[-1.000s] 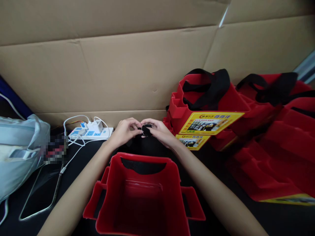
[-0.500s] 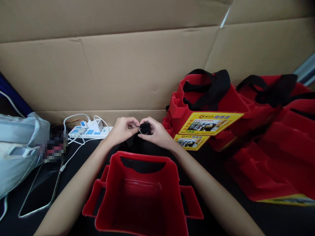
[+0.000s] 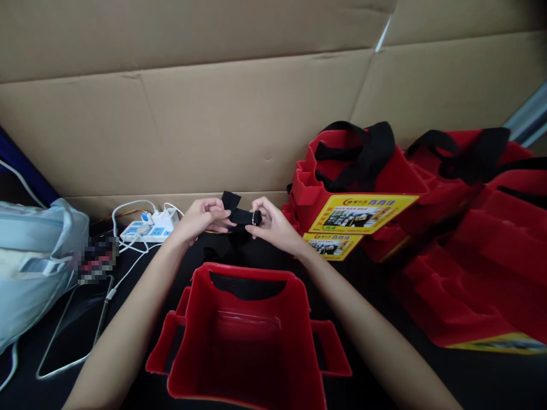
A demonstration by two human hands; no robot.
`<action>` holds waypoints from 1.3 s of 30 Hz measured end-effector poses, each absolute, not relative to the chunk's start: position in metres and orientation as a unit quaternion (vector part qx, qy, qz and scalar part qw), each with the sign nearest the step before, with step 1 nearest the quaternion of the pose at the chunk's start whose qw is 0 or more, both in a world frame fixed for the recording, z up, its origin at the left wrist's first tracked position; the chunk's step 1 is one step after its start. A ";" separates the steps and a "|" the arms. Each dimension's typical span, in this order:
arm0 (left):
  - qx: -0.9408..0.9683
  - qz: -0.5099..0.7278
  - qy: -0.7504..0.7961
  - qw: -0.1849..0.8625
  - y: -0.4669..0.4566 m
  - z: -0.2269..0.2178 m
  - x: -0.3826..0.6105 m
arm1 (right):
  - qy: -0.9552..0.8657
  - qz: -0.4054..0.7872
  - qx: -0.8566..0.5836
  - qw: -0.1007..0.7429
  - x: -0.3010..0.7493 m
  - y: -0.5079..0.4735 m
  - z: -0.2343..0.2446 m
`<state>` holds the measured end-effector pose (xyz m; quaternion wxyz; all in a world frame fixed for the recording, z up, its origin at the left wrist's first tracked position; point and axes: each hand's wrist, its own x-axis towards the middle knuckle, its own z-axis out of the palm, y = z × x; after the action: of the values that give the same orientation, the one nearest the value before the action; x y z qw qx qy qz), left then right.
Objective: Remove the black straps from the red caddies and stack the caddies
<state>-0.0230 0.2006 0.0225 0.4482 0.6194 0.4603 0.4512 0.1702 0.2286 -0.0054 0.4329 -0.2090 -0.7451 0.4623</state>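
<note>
A black webbing strap stretches between my two hands, past the far rim of an open red plastic tool box. My left hand is closed on the strap, whose loose end sticks up above the fingers. At the other side, my right hand pinches the strap where a metal ring goes around it. The red box stands between my forearms, with a slot in its far wall and a looped bracket at each side. More dark strap lies below my hands, hard to make out.
Stacked red tool boxes with black straps and yellow labels stand at the right. A white power strip with cables, a phone and a pale bag lie at the left. A cardboard wall closes off the back.
My left hand has moved a little left, away from the ring. A length of strap and its loose end now show between the hands; before, the strap was bunched at my right fingers.
</note>
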 end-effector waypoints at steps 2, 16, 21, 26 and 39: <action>0.641 0.450 0.450 0.429 0.201 0.025 -0.027 | -0.776 0.418 -0.230 0.413 0.174 0.228 -0.002; 0.774 0.238 0.427 0.403 0.200 0.032 -0.037 | -0.893 0.271 -0.206 0.294 0.183 0.205 0.024; 0.821 0.178 0.392 0.376 0.205 0.033 -0.052 | -0.916 0.264 -0.174 0.247 0.185 0.203 0.027; 0.849 0.138 0.388 0.332 0.202 0.036 -0.058 | -0.919 0.264 -0.172 0.236 0.183 0.201 0.028; 0.791 0.331 0.321 0.402 0.203 0.018 -0.017 | -0.905 0.222 -0.211 0.296 0.182 0.193 0.031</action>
<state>-0.0175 0.2028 0.0182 0.4018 0.7911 0.3212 0.3311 0.1824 0.1930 0.0309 0.2959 -0.2111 -0.9046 0.2225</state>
